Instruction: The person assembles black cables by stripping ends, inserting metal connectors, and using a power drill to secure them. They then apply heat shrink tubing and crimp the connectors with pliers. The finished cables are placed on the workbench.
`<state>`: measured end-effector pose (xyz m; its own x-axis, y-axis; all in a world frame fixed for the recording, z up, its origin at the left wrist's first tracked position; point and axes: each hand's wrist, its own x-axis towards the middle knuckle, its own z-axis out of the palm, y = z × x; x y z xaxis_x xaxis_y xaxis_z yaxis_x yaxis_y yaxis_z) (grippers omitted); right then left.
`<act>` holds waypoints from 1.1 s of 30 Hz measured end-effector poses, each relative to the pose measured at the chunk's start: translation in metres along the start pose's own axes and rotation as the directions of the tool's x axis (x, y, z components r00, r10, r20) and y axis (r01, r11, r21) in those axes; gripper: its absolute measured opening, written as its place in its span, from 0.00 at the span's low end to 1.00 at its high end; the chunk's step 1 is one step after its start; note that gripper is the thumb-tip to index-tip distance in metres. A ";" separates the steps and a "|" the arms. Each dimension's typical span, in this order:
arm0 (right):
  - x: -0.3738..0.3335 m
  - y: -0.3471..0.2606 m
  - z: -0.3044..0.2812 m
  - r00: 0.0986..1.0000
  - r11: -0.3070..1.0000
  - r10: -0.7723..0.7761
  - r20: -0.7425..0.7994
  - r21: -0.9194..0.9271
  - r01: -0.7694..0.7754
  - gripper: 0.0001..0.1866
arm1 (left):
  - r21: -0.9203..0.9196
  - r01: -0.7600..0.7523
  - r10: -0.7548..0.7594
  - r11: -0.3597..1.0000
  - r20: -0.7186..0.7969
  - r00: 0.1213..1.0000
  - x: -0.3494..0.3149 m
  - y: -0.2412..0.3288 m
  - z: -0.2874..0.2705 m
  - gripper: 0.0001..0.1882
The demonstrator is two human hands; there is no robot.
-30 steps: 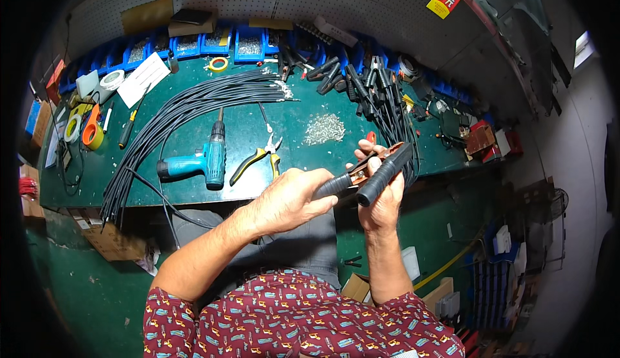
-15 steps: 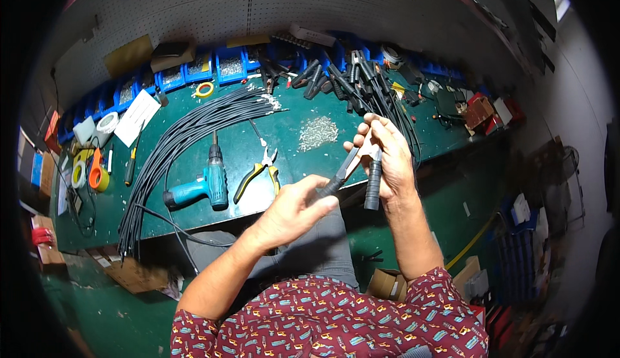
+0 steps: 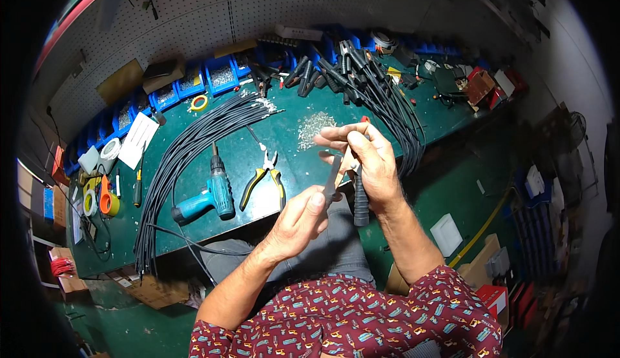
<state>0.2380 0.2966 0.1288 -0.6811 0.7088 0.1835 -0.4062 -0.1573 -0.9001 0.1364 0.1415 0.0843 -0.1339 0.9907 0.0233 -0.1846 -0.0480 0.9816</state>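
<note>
In front of my body, over the bench edge, both hands hold a metal clamp with black-sleeved handles and copper-coloured inner parts. My left hand (image 3: pixel 299 224) is closed round one of its arms, thumb on top. My right hand (image 3: pixel 376 167) grips the jaw end between thumb and palm, its other fingers stretched past it. The clamp's free black handle (image 3: pixel 360 204) hangs down below my right hand. My fingers hide part of the jaws. Beyond the hands lies a pile of small metal fasteners (image 3: pixel 316 130) on the green bench.
Yellow-and-black pliers (image 3: pixel 265 180) and a teal cordless drill (image 3: pixel 210 196) lie left of my hands. A bundle of black cables (image 3: pixel 174 158) curves along the left. More black clamps with cables (image 3: pixel 365 77) are heaped at the back right. Blue parts bins (image 3: pixel 221 77) line the back.
My left fingers have closed further round the clamp's arm. The clamp has come nearer my body and its free handle hangs lower. The whole view has shifted a little.
</note>
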 end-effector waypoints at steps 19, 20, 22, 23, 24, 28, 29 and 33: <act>-0.016 0.001 -0.012 0.976 0.970 0.115 0.187 0.192 -0.151 0.23 | 0.409 -0.145 0.162 0.901 -0.008 0.987 -0.006 0.004 -0.020 0.18; -0.014 -0.013 -0.012 0.949 0.922 0.234 0.211 0.261 -0.285 0.27 | 0.504 -0.163 0.193 0.848 -0.008 0.981 -0.009 0.005 -0.019 0.16; -0.003 -0.033 -0.017 0.855 0.835 0.470 0.219 0.202 -0.511 0.39 | 0.598 -0.152 0.183 0.787 0.010 0.983 -0.015 0.001 -0.020 0.14; -0.002 -0.035 -0.021 0.812 0.811 0.536 0.228 0.127 -0.571 0.41 | 0.621 -0.205 0.239 0.756 0.031 0.971 -0.018 -0.007 -0.016 0.15; -0.004 -0.034 -0.025 0.764 0.777 0.601 0.232 0.051 -0.627 0.42 | 0.643 -0.257 0.293 0.722 0.052 0.955 -0.019 -0.011 -0.013 0.15; -0.017 -0.022 -0.026 0.682 0.716 0.697 0.220 -0.271 -0.644 0.43 | 0.642 -0.264 0.230 0.720 0.138 0.963 -0.028 -0.017 -0.006 0.16; -0.024 -0.032 -0.017 0.670 0.687 0.722 0.172 -0.296 -0.664 0.44 | 0.666 -0.255 0.210 0.701 0.149 0.966 -0.031 -0.017 -0.005 0.15; -0.033 -0.017 -0.023 0.705 0.726 0.684 0.187 -0.271 -0.633 0.45 | 0.730 -0.238 0.179 0.640 0.159 0.971 -0.032 -0.014 -0.006 0.14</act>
<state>0.2813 0.2912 0.1290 -0.8718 0.2638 -0.4127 0.3009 -0.3765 -0.8762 0.1377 0.1094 0.0688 -0.0079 0.9734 0.2288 0.6249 -0.1738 0.7611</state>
